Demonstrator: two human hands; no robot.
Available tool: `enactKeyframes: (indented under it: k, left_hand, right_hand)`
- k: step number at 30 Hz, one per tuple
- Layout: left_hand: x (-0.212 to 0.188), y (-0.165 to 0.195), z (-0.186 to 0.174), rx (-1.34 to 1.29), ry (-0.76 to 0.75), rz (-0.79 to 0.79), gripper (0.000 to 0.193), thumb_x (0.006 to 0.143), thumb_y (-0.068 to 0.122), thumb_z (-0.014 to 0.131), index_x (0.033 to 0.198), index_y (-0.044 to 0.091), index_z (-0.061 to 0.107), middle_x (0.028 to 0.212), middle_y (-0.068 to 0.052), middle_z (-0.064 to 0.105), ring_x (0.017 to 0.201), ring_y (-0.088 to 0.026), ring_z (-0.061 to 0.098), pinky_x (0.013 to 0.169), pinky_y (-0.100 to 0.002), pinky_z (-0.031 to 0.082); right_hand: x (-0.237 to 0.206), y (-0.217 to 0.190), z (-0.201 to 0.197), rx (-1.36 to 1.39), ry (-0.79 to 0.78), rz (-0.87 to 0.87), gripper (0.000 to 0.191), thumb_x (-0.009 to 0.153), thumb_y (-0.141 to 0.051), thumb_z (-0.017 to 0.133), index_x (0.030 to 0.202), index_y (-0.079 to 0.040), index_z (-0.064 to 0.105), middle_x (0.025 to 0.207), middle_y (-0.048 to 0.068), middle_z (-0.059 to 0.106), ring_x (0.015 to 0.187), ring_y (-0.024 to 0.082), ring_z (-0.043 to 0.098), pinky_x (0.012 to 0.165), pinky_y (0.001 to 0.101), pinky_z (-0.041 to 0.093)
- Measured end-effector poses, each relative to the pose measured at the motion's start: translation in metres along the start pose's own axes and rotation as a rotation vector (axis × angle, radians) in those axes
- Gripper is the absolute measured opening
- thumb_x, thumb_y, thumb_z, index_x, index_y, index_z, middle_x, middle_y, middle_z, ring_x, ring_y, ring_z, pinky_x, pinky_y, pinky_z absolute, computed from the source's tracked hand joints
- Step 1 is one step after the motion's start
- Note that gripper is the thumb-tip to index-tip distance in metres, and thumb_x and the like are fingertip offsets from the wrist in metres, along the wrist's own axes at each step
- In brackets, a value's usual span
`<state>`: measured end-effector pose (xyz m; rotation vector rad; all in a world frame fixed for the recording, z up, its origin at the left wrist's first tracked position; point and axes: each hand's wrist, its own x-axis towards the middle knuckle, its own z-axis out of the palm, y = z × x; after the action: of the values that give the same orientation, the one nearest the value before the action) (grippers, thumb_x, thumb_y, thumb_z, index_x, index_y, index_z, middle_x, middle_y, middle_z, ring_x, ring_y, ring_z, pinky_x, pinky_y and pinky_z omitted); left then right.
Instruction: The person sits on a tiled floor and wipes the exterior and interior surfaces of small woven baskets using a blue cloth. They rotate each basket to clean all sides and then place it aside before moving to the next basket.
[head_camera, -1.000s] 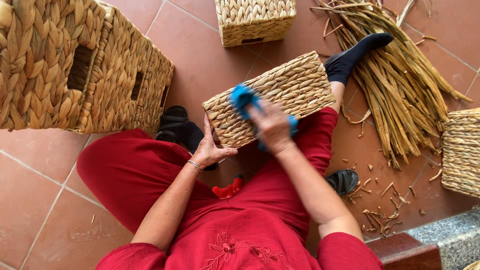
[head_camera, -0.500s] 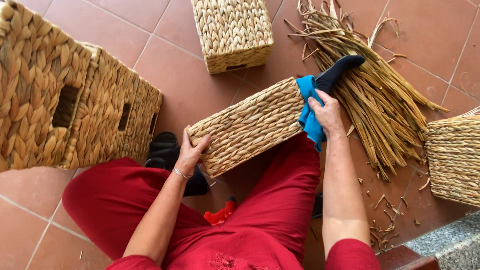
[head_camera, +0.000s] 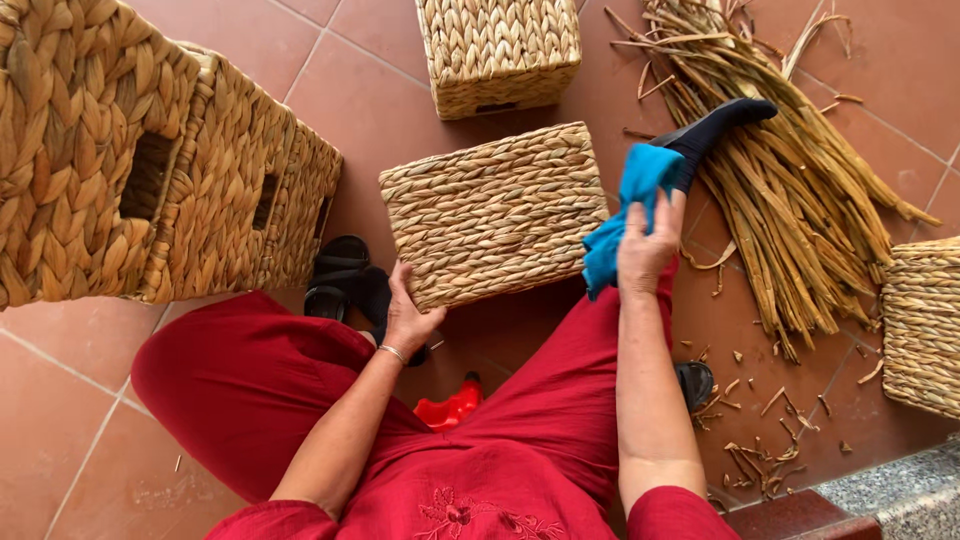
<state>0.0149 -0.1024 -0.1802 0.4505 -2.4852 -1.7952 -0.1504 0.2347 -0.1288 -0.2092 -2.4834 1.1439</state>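
Note:
A woven straw basket (head_camera: 495, 210) rests bottom-up across my lap, over red trousers. My left hand (head_camera: 408, 318) grips its near left corner, thumb on the edge. My right hand (head_camera: 648, 245) is at the basket's right side and holds a blue cloth (head_camera: 625, 210), which hangs beside the basket's right edge. My right leg stretches out past it, ending in a dark sock (head_camera: 715, 130).
Several stacked woven baskets (head_camera: 150, 170) stand at the left, another (head_camera: 500, 50) at the top, one more (head_camera: 920, 320) at the right edge. A pile of dried reeds (head_camera: 790, 170) lies at the right on the tiled floor. Black sandals (head_camera: 345, 280) and a red object (head_camera: 450, 408) lie near my legs.
The basket has turned and shifted left on my lap. My right hand with the blue cloth moved from the top of the basket to its right side.

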Motion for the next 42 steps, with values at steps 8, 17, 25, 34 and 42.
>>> enactKeyframes:
  k: [8, 17, 25, 34, 42]
  left_hand:
    - [0.015, 0.0, -0.015, -0.027, -0.225, -0.381, 0.092, 0.091, 0.023, 0.074, 0.164, 0.014, 0.02, 0.14, -0.015, 0.061, 0.124, -0.022, 0.059, 0.101, -0.032, 0.046]
    - [0.011, -0.008, -0.019, 0.141, -0.29, -0.205, 0.133, 0.075, 0.015, 0.085, 0.157, 0.013, -0.02, 0.142, -0.027, 0.056, 0.121, -0.039, 0.064, 0.102, -0.039, 0.049]
    - [0.016, -0.011, -0.016, 0.169, -0.409, -0.324, 0.139, 0.079, 0.016, 0.084, 0.155, 0.013, -0.032, 0.126, -0.03, 0.067, 0.117, -0.039, 0.067, 0.104, -0.038, 0.05]
    - [0.016, -0.017, -0.017, 0.229, -0.436, -0.36, 0.129, 0.088, 0.029, 0.077, 0.155, 0.013, -0.032, 0.123, -0.031, 0.067, 0.112, -0.044, 0.068, 0.098, -0.042, 0.052]
    - [0.016, -0.017, -0.01, 0.136, -0.349, -0.254, 0.128, 0.087, 0.027, 0.077, 0.154, 0.01, -0.032, 0.123, -0.029, 0.069, 0.115, -0.042, 0.068, 0.101, -0.04, 0.051]
  right_hand:
    - [-0.11, -0.093, 0.086, -0.585, -0.202, -0.615, 0.055, 0.088, -0.006, 0.061, 0.143, -0.006, 0.054, 0.131, 0.027, 0.059, 0.109, 0.04, 0.06, 0.099, 0.0521, 0.05]
    - [-0.093, -0.07, 0.087, -0.248, -0.381, -0.838, 0.051, 0.085, 0.002, 0.057, 0.132, -0.014, 0.069, 0.126, 0.017, 0.068, 0.111, 0.031, 0.066, 0.093, 0.0455, 0.053]
    - [-0.012, -0.057, 0.076, -0.628, -0.126, -0.245, 0.039, 0.09, -0.003, 0.061, 0.128, -0.002, 0.066, 0.106, 0.026, 0.061, 0.092, 0.044, 0.057, 0.074, 0.0528, 0.048]
    - [-0.108, -0.145, 0.167, -0.211, -0.427, -0.845, 0.043, 0.088, -0.019, 0.067, 0.131, -0.019, 0.067, 0.13, 0.012, 0.059, 0.092, 0.034, 0.061, 0.075, 0.0439, 0.054]
    - [0.053, -0.053, 0.09, -0.621, -0.148, -0.34, 0.038, 0.087, -0.008, 0.063, 0.125, -0.007, 0.067, 0.108, 0.022, 0.06, 0.092, 0.045, 0.055, 0.075, 0.0557, 0.046]
